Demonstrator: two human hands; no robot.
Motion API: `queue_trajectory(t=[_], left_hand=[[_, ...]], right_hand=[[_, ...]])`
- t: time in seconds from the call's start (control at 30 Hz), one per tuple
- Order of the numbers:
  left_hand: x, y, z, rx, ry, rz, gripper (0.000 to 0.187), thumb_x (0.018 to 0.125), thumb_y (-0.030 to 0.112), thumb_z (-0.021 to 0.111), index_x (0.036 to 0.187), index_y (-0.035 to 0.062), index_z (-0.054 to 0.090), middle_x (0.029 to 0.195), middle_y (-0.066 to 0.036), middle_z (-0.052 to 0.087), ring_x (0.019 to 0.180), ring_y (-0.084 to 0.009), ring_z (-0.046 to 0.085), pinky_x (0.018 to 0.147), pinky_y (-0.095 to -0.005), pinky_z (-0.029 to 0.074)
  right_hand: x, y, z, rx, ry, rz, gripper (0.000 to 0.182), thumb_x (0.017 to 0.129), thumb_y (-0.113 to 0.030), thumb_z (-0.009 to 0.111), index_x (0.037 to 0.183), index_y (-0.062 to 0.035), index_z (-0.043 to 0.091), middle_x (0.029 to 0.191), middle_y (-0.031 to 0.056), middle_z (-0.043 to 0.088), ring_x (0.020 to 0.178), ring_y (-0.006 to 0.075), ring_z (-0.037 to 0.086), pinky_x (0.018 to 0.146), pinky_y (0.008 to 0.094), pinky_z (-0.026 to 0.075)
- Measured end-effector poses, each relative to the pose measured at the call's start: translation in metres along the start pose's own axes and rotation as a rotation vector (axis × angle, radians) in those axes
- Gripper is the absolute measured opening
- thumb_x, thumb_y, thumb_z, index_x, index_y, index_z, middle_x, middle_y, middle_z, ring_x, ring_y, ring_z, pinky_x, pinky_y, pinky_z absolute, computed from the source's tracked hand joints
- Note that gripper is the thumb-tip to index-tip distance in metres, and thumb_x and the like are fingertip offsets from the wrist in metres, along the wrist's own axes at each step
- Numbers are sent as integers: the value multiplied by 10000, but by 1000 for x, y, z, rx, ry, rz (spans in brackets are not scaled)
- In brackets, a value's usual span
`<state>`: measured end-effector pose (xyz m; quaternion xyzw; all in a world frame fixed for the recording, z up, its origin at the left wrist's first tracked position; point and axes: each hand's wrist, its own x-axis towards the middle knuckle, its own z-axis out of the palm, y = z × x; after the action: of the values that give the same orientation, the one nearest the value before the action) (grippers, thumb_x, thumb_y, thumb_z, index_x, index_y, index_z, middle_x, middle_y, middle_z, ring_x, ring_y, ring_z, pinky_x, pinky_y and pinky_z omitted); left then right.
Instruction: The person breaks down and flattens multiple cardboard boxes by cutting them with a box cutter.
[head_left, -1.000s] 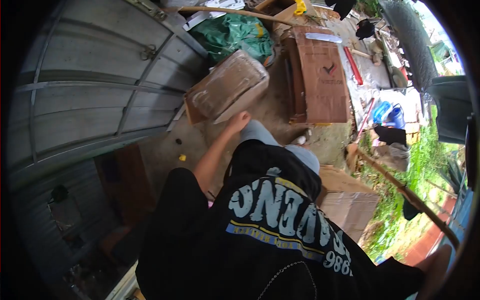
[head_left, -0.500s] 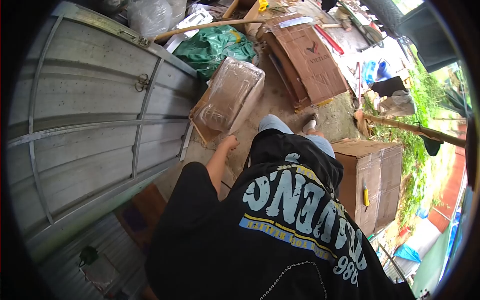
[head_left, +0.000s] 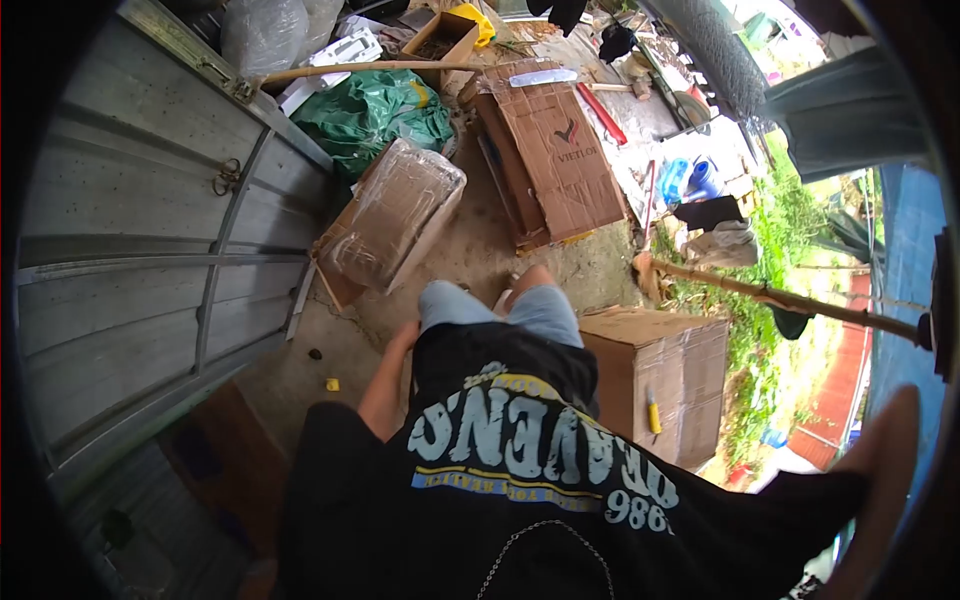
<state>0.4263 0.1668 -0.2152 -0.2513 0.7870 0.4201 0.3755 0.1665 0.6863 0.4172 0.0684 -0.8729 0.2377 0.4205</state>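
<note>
My left hand (head_left: 406, 335) hangs low beside my thigh, close to the denim shorts (head_left: 450, 305); its fingers are too small and partly hidden to read. Nearest to it is a cardboard box wrapped in clear plastic (head_left: 395, 215), on the ground and apart from the hand. My right arm (head_left: 885, 465) is bent at the right edge, with the hand out of view. On that side stands a taped cardboard box (head_left: 690, 385), with a yellow-handled cutter (head_left: 654, 412) on it.
A flattened brown carton (head_left: 565, 160) lies ahead beside a green plastic sack (head_left: 375, 115). Along the left runs a grey metal gate (head_left: 140, 210). A bamboo pole (head_left: 790, 295) crosses the right side. A small yellow object (head_left: 332, 384) lies on the concrete floor (head_left: 290, 360).
The view has turned right, so the boxes sit further left. My left hand has drawn back from near the wrapped box to my thigh. My right arm has come into view, raised.
</note>
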Motion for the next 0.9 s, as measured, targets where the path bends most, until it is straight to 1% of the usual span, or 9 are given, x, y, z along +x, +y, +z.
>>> queue_trajectory(t=[0.2, 0.37, 0.43, 0.53, 0.6, 0.67, 0.73, 0.8, 0.9], left_hand=[[-33, -10, 26, -345, 136, -142, 363, 839, 225, 393, 1064, -25, 530, 1039, -212, 558, 959, -303, 536, 822, -373, 394], [-49, 0, 56, -683, 324, -310, 347, 859, 216, 354, 1038, -16, 540, 1008, -205, 571, 922, -290, 546, 800, -377, 399], [-44, 8, 74, -708, 360, -321, 339, 861, 217, 351, 1017, -20, 536, 975, -203, 571, 912, -290, 543, 790, -375, 398], [-33, 18, 112, -907, 434, -396, 335, 865, 222, 346, 999, -33, 516, 939, -205, 563, 917, -300, 529, 790, -367, 391], [-34, 41, 127, -1104, 464, -481, 337, 868, 226, 344, 1002, -42, 500, 937, -209, 555, 932, -310, 519, 800, -363, 384], [-54, 80, 107, -861, 536, -559, 368, 885, 254, 325, 1024, -56, 468, 992, -222, 523, 975, -336, 487, 836, -367, 360], [-57, 102, 109, -876, 523, -678, 378, 892, 268, 317, 1034, -53, 458, 1005, -227, 511, 985, -347, 476, 847, -375, 352], [-58, 111, 114, -890, 519, -787, 389, 898, 282, 308, 1045, -50, 449, 1017, -232, 498, 995, -358, 465, 858, -382, 344], [-52, 106, 126, -945, 594, -875, 404, 909, 298, 281, 1053, -41, 447, 1035, -221, 490, 1002, -343, 465, 869, -377, 339]], right_hand=[[-1, 72, 245, 244, -306, 260, 412, 799, -221, 570, 1120, -2, 431, 1055, 155, 482, 994, 226, 460, 848, 328, 374], [-198, 24, 500, 522, -711, 263, 395, 799, -195, 583, 1110, 2, 440, 1044, 157, 484, 989, 225, 461, 850, 324, 373], [-278, 19, 534, -125, -1004, -360, 514, 679, -234, 679, 1090, -24, 454, 1049, 142, 487, 999, 246, 462, 850, 391, 367], [-362, 37, 583, -41, -1515, -895, 538, 671, -283, 637, 1130, -61, 465, 1138, 95, 451, 1106, 266, 381, 865, 413, 353], [-404, 48, 624, -161, -1588, -1344, 503, 672, -273, 624, 1128, -115, 483, 1135, 69, 455, 1123, 245, 364, 875, 418, 341], [-444, 54, 672, -380, -1671, -1698, 449, 708, -278, 577, 1132, -157, 493, 1160, 49, 448, 1121, 233, 368, 877, 452, 322], [-496, 92, 725, -639, -1319, -2194, 421, 759, -295, 514, 1163, -181, 476, 1213, 43, 423, 1166, 236, 335, 914, 508, 284], [-498, 91, 767, -461, -1223, -2430, 391, 800, -317, 452, 1166, -185, 484, 1268, 30, 392, 1213, 245, 294, 974, 540, 214], [-522, 114, 830, -304, -1254, -2464, 391, 821, -327, 434, 1175, -172, 495, 1283, 42, 398, 1219, 264, 298, 995, 550, 179]])
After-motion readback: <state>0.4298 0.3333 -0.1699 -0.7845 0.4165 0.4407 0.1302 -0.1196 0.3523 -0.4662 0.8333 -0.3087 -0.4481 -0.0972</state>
